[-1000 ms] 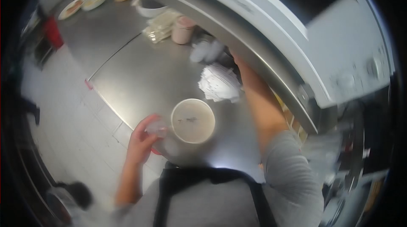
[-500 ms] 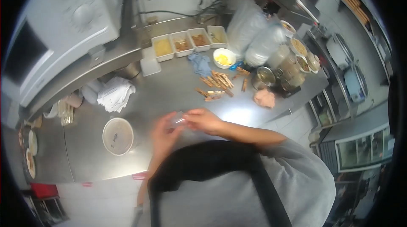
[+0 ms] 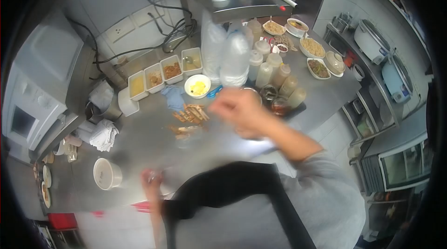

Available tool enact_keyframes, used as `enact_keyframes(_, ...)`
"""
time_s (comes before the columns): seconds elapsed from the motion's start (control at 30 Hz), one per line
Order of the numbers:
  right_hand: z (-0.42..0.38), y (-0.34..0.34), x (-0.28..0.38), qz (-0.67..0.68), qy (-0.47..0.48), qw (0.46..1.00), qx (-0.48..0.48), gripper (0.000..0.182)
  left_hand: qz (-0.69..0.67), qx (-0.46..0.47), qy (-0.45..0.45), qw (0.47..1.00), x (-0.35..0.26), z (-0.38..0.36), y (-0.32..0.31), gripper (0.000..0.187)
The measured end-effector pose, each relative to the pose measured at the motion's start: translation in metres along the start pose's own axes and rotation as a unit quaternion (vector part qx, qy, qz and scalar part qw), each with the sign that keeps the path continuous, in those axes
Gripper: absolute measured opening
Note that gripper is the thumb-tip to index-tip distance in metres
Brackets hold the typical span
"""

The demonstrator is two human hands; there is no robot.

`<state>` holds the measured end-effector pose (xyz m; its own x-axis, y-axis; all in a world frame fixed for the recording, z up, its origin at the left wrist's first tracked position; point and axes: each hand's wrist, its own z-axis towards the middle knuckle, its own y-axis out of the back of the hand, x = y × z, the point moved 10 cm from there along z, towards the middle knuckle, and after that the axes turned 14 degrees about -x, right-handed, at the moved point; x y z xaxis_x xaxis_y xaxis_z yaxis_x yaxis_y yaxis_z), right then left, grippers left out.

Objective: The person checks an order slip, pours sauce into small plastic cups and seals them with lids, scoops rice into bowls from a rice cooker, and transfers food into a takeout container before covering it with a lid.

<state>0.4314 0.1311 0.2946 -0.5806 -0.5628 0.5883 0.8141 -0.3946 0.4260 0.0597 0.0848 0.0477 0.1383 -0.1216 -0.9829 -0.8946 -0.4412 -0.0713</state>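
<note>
My right hand (image 3: 242, 111) is raised over the counter, fingers curled together and blurred by motion. Whether anything is in its fingers is hidden. Just left of it lie a bunch of thin brown pieces like wooden clothespins (image 3: 193, 114) and a blue cloth (image 3: 173, 98). My left hand (image 3: 152, 180) is low by the counter's front edge, closed and strongly blurred. Something pale and see-through seems to be at its fingers. Left of this hand stands a round white tub (image 3: 107, 174) with writing on its lid.
White containers of food (image 3: 153, 79) line the back beside a white bowl with yellow pieces (image 3: 197, 86). Filled plastic bags (image 3: 234, 60), squeeze bottles (image 3: 263, 74) and dishes of food (image 3: 312, 48) stand on the right. A crumpled white cloth (image 3: 104, 135) lies left.
My hands have parted: the right went up towards the brown pieces, the left down to the counter's front edge. Both were together on a small clear plastic piece. The view has turned right.
</note>
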Motion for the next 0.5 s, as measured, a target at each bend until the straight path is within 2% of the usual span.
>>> enact_keyframes(0.1,0.044,0.125,-0.090,-0.059,-0.110,0.988,-0.094,0.012,-0.003,-0.089,0.009,0.996,0.030,-0.025,0.020,0.025)
enact_keyframes(0.17,0.073,0.161,-0.179,-0.100,-0.197,0.974,-0.059,0.017,0.015,-0.131,0.010,0.991,0.045,-0.047,0.022,0.023)
enact_keyframes(0.23,0.104,0.141,-0.235,-0.090,-0.145,0.985,0.018,0.035,0.042,-0.154,-0.009,0.987,0.057,-0.063,0.015,0.025)
enact_keyframes(0.3,0.121,0.100,-0.278,-0.064,-0.127,0.989,0.040,0.062,0.020,-0.179,-0.018,0.984,0.057,-0.083,0.002,0.020)
enact_keyframes(0.37,0.132,0.066,-0.284,-0.121,-0.055,0.991,0.008,0.081,-0.013,-0.183,-0.031,0.983,0.054,-0.103,-0.014,0.015)
enact_keyframes(0.4,0.135,0.052,-0.290,-0.149,-0.074,0.986,0.002,0.082,-0.042,-0.203,-0.031,0.978,0.047,-0.115,-0.022,0.010)
enact_keyframes(0.47,0.138,0.042,-0.302,-0.209,-0.113,0.971,-0.015,0.085,0.035,-0.217,-0.055,0.974,0.060,-0.116,-0.007,0.006)
enact_keyframes(0.5,0.137,0.056,-0.294,-0.192,-0.096,0.975,-0.055,0.085,0.040,-0.220,-0.066,0.972,0.055,-0.124,-0.013,0.007)
